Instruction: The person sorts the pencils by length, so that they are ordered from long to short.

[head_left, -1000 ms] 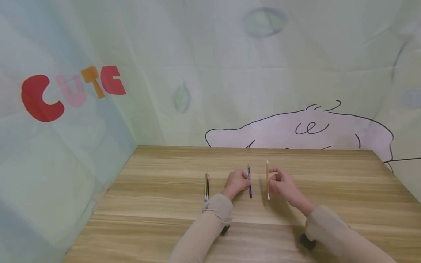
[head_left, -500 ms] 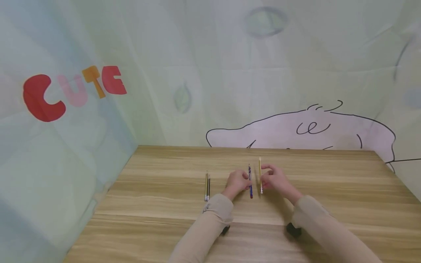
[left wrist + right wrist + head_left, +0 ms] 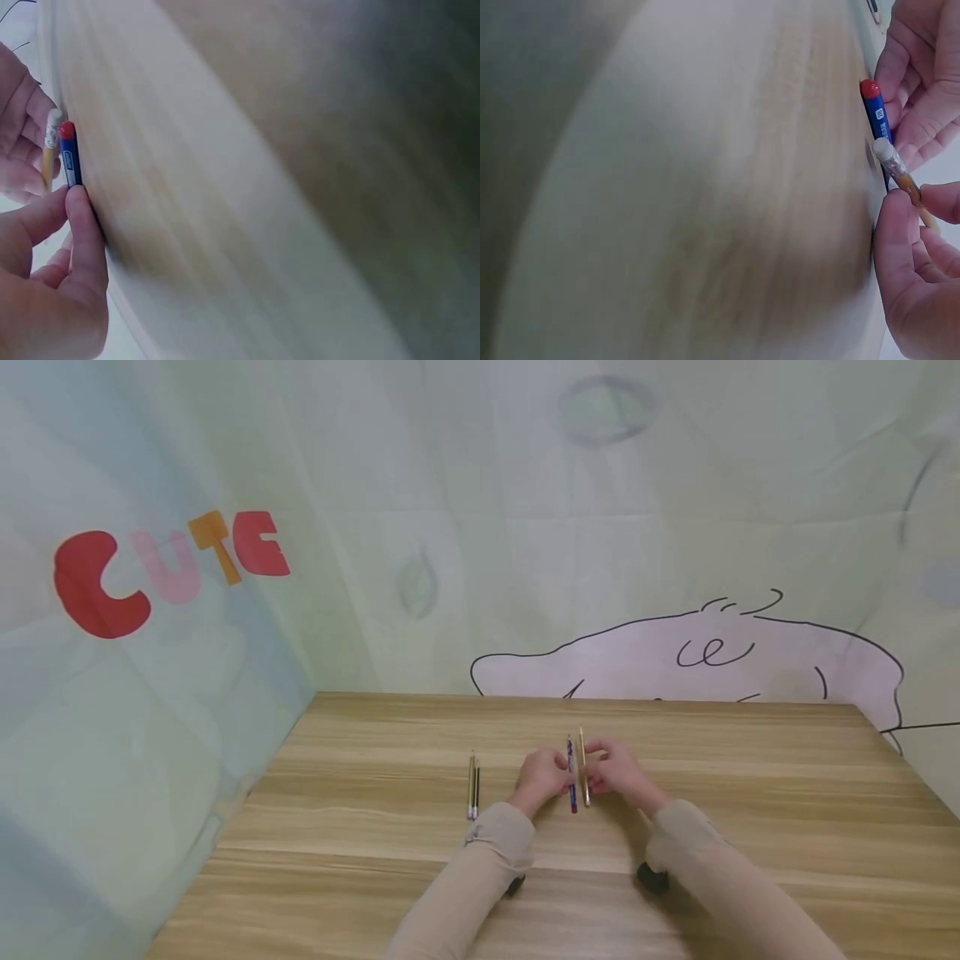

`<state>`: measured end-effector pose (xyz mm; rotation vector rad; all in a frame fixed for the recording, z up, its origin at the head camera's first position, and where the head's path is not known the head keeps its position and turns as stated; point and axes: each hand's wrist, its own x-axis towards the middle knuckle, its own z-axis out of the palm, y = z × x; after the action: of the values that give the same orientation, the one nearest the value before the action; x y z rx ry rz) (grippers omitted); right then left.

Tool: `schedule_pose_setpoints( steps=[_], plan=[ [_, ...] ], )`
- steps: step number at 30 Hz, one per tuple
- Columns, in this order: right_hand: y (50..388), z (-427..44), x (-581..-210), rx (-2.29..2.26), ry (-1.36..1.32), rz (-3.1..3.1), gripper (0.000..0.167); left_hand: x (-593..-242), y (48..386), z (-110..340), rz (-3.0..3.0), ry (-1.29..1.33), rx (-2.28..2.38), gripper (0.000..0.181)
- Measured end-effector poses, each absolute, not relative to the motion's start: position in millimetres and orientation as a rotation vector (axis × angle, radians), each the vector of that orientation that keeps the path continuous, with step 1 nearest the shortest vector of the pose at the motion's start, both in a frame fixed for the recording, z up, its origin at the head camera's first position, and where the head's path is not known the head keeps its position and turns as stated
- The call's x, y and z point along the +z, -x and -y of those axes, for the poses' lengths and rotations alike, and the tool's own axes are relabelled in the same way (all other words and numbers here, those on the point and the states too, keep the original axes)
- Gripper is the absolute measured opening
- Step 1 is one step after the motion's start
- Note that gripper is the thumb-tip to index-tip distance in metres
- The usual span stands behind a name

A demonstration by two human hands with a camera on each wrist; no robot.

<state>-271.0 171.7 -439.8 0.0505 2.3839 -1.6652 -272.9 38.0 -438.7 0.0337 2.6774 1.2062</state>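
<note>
My left hand (image 3: 543,777) pinches a blue patterned pencil (image 3: 572,777) with a red end, which lies along the table pointing away from me. Just right of it, my right hand (image 3: 618,772) pinches a yellow pencil (image 3: 584,768) with a white eraser between thumb and fingers. The two pencils stand nearly parallel, a narrow gap between them in the head view. In the right wrist view the white eraser (image 3: 883,148) appears close beside the blue pencil's red end (image 3: 870,88). Left of my left hand lie a gold pencil (image 3: 471,787) and a black pencil (image 3: 477,789), side by side.
The wood-grain table (image 3: 337,860) reaches back to a printed cloth wall (image 3: 360,568) with a cartoon outline. Another cloth with the letters CUTE hangs at the left. Dark wrist devices show under both sleeves.
My right hand has moved left with the yellow pencil, bringing it close to the blue one. My left hand and the two pencils at the left have stayed in place.
</note>
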Motion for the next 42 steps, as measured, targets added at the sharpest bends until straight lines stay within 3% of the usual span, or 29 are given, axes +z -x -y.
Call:
schedule_pose_setpoints(
  steps=[17,42],
  plan=[
    [276.1,-161.2,-443.2,-1.516,-0.219,-2.493,0.037,-440.3,272.6,-38.8,-2.685,-0.037,1.185,0.013],
    [269.6,-163.7,-441.9,-1.331,-0.161,-2.622,0.034,-439.4,272.5,-38.3,-2.718,-0.071,1.152,0.013]
  ],
)
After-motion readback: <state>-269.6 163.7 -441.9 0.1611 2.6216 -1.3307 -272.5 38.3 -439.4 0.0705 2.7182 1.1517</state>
